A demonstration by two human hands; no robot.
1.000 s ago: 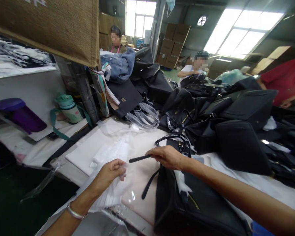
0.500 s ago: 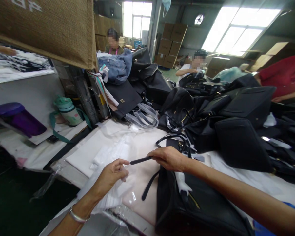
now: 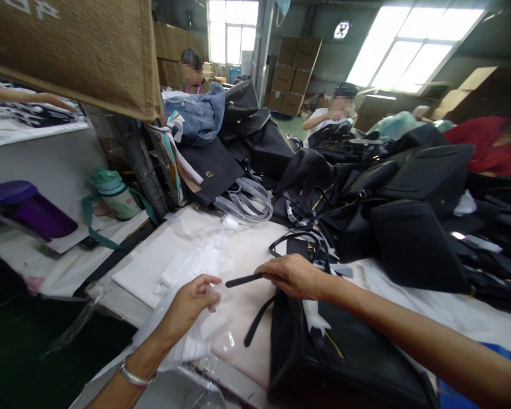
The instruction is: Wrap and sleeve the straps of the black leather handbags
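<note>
My right hand [image 3: 296, 276] is closed on a narrow black strap [image 3: 243, 280], whose rounded free end points left. Just left of that tip, my left hand [image 3: 198, 295] has its fingers curled and thumb drawn in; a see-through bit may be between them, but I cannot make it out. A small gap separates these fingers from the strap. Below my right forearm lies a black handbag [image 3: 349, 355] with a gold zip and white wrapping on its fittings. A second loose strap end [image 3: 258, 324] hangs from its left side. White plastic sleeves [image 3: 196, 261] lie beyond my left hand.
Black bags [image 3: 417, 244] are heaped at the back and right. Clear plastic-wrapped handles [image 3: 249, 200] and a denim jacket [image 3: 196, 116] lie behind. On a side shelf stand a purple container [image 3: 42, 213] and a green bottle [image 3: 117, 196]. A brown fabric panel [image 3: 80, 57] hangs upper left.
Both hands and the strap hold nearly the same positions. The view has shifted slightly. At the far right a person in red has leaned lower; another person's arm at far left reaches further in.
</note>
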